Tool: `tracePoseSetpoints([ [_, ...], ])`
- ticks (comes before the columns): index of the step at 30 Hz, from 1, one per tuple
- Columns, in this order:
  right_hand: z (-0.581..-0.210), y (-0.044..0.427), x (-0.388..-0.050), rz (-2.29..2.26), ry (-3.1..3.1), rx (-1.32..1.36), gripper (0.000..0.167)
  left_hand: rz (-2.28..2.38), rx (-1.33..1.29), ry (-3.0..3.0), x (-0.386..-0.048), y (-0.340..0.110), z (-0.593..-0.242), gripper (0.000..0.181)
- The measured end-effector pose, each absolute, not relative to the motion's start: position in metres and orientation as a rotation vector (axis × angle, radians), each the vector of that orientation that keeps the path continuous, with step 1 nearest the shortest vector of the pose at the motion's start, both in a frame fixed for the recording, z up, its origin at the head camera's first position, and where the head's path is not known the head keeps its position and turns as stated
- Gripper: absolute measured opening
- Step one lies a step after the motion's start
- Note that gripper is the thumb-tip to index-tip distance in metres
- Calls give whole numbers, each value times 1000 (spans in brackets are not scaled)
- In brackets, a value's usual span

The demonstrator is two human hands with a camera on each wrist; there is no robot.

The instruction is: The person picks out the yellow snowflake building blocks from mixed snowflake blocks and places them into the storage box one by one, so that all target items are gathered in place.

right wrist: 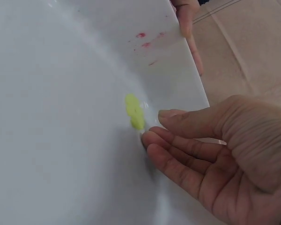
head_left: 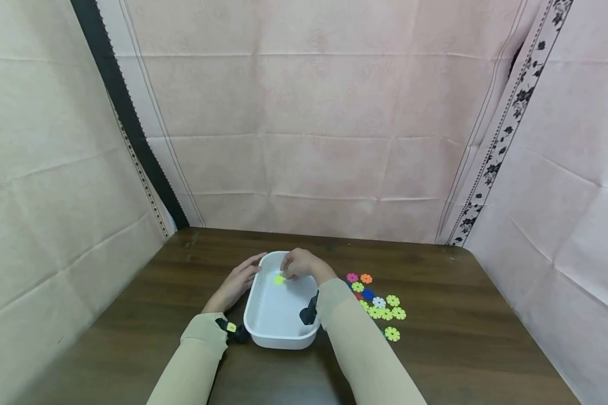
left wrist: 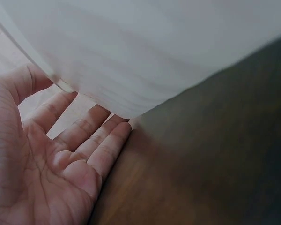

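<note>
Nearest, two pale sleeves [head_left: 370, 354] reach in from the bottom of the head view, each with a black wrist camera [head_left: 309, 310] at its cuff. Between them, on a dark brown wooden desk [head_left: 461, 337], stands a white tub [head_left: 281, 342] with rounded corners, its long side running away from the person.

To the right of the tub, partly hidden by the right sleeve, lie small flat flowers. Nearest is a yellow-green flower [head_left: 392, 334], a little apart from the main cluster; past it, more yellow-green ones lie close together, some touching. Next come a pale blue flower [head_left: 379, 302] and a dark blue flower [head_left: 368, 294], then, farthest back, a pink flower [head_left: 352, 277] and an orange flower [head_left: 366, 278].

The left hand [head_left: 239, 284] rests at the tub's far left side, fingers extended and slightly spread, touching its rim and outer wall. The right hand [head_left: 301, 264] is inside the tub's far end, fingers loosely bent, thumb slightly apart from the fingertips, with nothing seen between them. Just beside those fingertips, in the tub, is a single yellow flower [right wrist: 134, 111]. Small red marks [right wrist: 145, 44] dot the inner wall nearby.

Beyond the desk hangs creased cream cloth [head_left: 314, 140].
</note>
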State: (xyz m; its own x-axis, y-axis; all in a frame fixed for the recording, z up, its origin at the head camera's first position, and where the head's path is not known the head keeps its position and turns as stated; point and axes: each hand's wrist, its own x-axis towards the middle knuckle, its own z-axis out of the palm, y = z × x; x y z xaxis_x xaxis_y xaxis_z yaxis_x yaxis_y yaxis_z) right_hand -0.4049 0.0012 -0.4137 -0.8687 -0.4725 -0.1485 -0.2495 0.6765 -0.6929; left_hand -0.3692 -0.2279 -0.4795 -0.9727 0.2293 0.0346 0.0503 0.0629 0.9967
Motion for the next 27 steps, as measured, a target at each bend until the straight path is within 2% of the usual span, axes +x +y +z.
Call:
tracePoseSetpoints([
  [15, -389, 13, -407, -1114, 2551, -820, 28, 2064, 271, 2188, -366, -232, -481, 46],
  [21, -383, 53, -408, -1339, 2584, -820, 25, 2070, 288, 2195, -369, -228, -479, 47],
  [27, -398, 105, -404, -1458, 2596, -715, 28, 2061, 261, 2208, -370, -226, -479, 44],
])
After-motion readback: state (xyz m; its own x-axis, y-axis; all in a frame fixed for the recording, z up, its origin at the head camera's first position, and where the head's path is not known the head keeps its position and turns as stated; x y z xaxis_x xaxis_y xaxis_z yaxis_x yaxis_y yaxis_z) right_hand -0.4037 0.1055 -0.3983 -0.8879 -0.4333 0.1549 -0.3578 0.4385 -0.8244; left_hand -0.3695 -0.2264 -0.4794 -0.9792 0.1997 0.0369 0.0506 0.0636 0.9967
